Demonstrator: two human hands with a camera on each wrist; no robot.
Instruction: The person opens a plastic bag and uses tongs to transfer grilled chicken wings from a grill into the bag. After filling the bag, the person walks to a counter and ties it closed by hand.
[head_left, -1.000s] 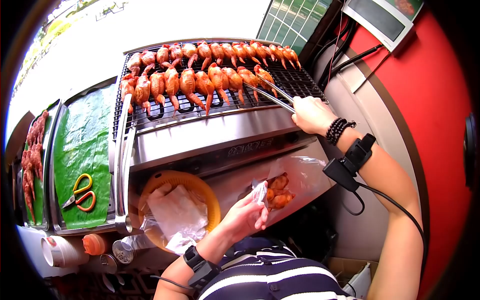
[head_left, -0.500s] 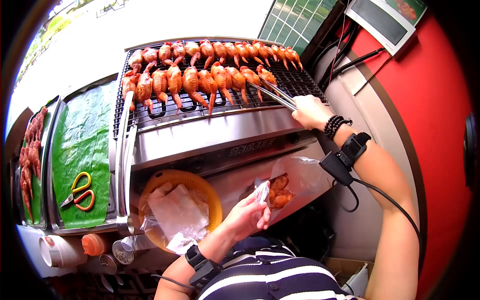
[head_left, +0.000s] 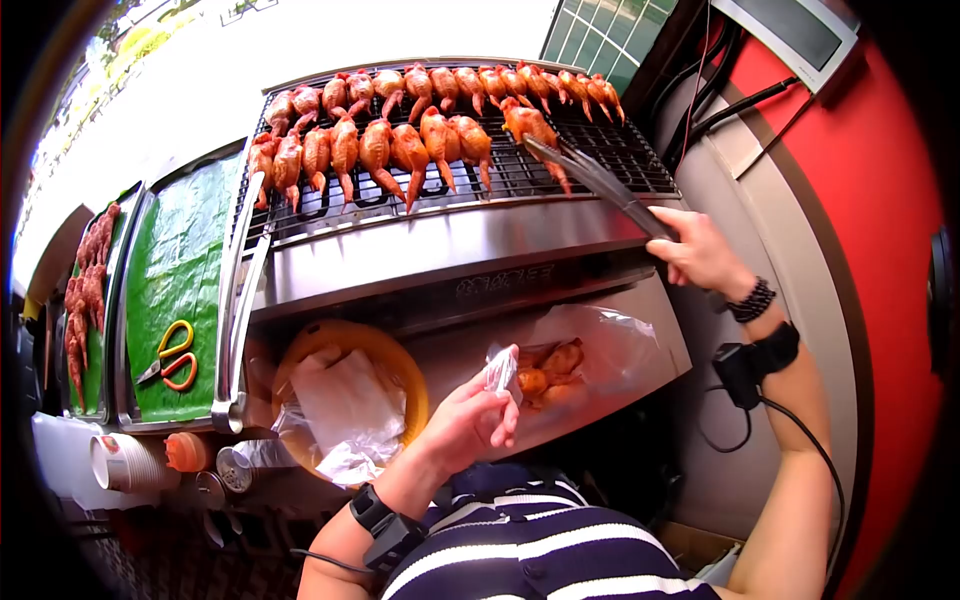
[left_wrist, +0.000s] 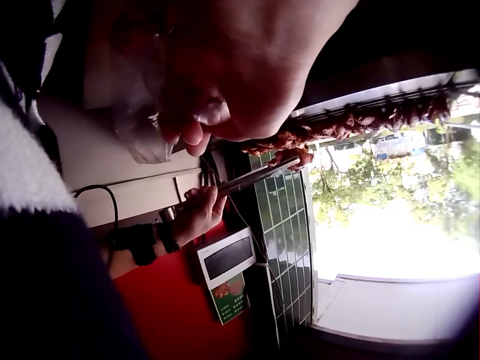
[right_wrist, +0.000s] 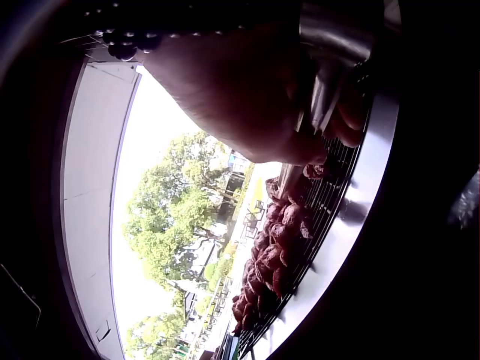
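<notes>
My right hand (head_left: 702, 252) grips metal tongs (head_left: 610, 190), whose tips are at a browned chicken piece (head_left: 533, 130) at the right end of the grill's front row. The left wrist view also shows the tongs (left_wrist: 255, 176) with a piece at their end. My left hand (head_left: 462, 420) pinches the edge of a clear plastic bag (head_left: 620, 345) that holds several cooked pieces (head_left: 550, 370). Two rows of chicken pieces lie on the wire grill (head_left: 490, 190); some show in the right wrist view (right_wrist: 274, 259), beyond my right hand (right_wrist: 240, 105).
A yellow basket (head_left: 414, 385) with white paper and plastic stands left of the bag. Further left are scissors (head_left: 178, 368) on a leaf-lined tray (head_left: 175, 270), skewered raw meat (head_left: 90, 290), stacked cups (head_left: 125, 462) and another pair of tongs (head_left: 240, 310). A scale (head_left: 800, 35) is at upper right.
The right hand has drawn back to the right with the tongs. The piece at their tips has left its place in the front row and is tilted. The left hand keeps its pinch on the bag.
</notes>
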